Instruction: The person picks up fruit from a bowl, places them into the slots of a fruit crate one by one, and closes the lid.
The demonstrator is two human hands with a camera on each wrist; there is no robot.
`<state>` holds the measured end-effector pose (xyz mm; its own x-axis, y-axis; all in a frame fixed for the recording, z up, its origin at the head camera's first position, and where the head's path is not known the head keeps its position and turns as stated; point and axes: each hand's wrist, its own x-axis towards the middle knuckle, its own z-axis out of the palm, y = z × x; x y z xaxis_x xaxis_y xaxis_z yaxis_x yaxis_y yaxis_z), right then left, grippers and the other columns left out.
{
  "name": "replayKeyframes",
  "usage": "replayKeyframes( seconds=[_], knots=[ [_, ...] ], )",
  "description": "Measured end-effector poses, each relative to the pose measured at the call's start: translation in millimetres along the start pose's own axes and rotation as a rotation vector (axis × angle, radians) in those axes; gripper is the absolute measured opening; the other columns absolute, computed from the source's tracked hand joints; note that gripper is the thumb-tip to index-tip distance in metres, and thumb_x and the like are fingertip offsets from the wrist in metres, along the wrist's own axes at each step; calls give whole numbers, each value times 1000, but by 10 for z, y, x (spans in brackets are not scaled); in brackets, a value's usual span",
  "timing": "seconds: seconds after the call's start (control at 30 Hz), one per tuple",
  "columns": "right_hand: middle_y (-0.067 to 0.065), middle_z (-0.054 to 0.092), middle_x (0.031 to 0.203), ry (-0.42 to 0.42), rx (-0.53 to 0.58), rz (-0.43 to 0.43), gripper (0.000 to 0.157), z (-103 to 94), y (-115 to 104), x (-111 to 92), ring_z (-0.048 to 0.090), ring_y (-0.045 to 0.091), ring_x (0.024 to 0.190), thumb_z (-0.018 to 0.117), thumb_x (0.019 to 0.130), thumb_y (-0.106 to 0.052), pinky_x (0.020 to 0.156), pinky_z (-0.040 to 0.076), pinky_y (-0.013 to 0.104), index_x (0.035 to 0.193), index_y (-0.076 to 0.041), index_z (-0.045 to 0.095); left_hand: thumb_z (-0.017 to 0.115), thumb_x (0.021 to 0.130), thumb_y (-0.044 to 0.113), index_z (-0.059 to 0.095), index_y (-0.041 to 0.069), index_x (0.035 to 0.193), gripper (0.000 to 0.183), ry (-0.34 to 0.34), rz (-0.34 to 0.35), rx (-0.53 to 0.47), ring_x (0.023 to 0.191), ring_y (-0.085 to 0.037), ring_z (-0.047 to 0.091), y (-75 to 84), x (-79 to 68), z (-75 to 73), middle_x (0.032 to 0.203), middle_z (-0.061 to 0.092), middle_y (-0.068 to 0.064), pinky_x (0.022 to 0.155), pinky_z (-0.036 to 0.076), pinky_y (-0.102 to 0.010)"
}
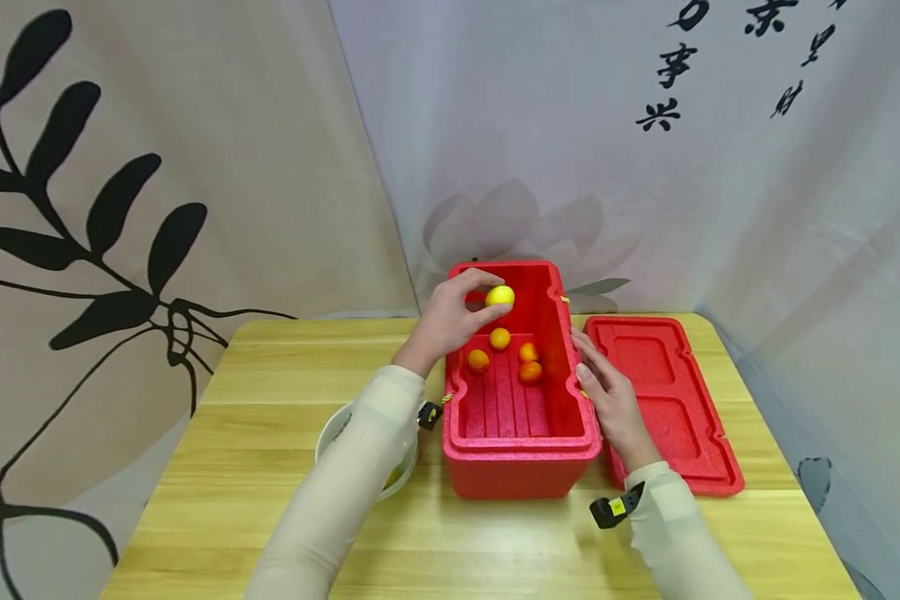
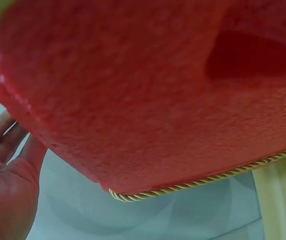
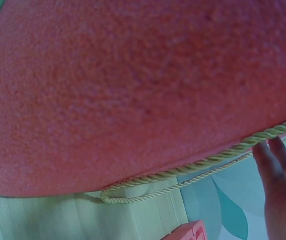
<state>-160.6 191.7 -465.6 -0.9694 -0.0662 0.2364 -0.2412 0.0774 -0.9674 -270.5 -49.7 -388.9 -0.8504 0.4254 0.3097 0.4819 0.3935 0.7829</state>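
Left hand (image 1: 453,317) pinching a yellow ball (image 1: 500,297) over the red box (image 1: 506,477)
Looks round and kinda slick, so a sloppy pinch could drop it on the orange balls (image 1: 530,372) inside. Right hand (image 1: 613,400) rests on the box's right side, fingers loosely extended, so a bump might shove the box.

Wooden table (image 1: 210,500), black leaf print (image 1: 122,203), dark calligraphy (image 1: 675,63), faint lotus (image 1: 506,218) on pale cloth (image 1: 510,100)
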Motion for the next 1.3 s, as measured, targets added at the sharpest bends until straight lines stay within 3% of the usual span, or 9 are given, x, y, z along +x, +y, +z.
replayKeyframes(
  seconds=[0.47, 0.73, 0.93, 1.13, 1.3],
  knots=[
    [3, 34, 156, -3, 3, 19, 49, 3, -12, 14, 30, 27, 142, 51, 103, -14, 94, 47, 24, 150, -6, 40, 74, 89, 17, 61, 9, 129, 43, -64, -56, 75, 114, -19, 52, 0, 75, 49, 127, 57, -2, 87, 54, -26],
    [3, 33, 156, -1, 17, 18, 49, -3, -23, 4, 29, 26, 142, 50, 103, -13, 93, 48, 25, 150, -5, 39, 72, 90, 8, 62, 2, 123, 35, -40, 15, 101, 125, -20, 45, -79, 128, 88, 139, 47, -10, 98, 48, -30],
    [3, 33, 156, 0, 17, 28, 50, -5, -19, 3, 30, 26, 142, 51, 103, -14, 92, 49, 25, 150, -6, 39, 70, 90, 7, 62, 2, 121, 32, -21, 18, 110, 117, -21, 51, -101, 99, 86, 128, 54, -7, 96, 50, -31],
    [3, 33, 156, 1, 22, 27, 50, -8, -15, 3, 30, 27, 142, 52, 103, -14, 92, 49, 26, 150, -6, 39, 71, 90, 5, 63, 2, 120, 32, -7, 42, 93, 109, -29, 59, -141, 51, 60, 119, 59, -12, 94, 52, -36],
    [2, 34, 156, -1, 31, 19, 49, -4, -17, 1, 30, 25, 142, 51, 103, -14, 93, 48, 26, 150, -7, 40, 72, 90, 8, 64, 4, 118, 30, 17, 57, 85, 107, -24, 60, -179, 16, 13, 116, 61, -8, 94, 50, -28]
  ],
)
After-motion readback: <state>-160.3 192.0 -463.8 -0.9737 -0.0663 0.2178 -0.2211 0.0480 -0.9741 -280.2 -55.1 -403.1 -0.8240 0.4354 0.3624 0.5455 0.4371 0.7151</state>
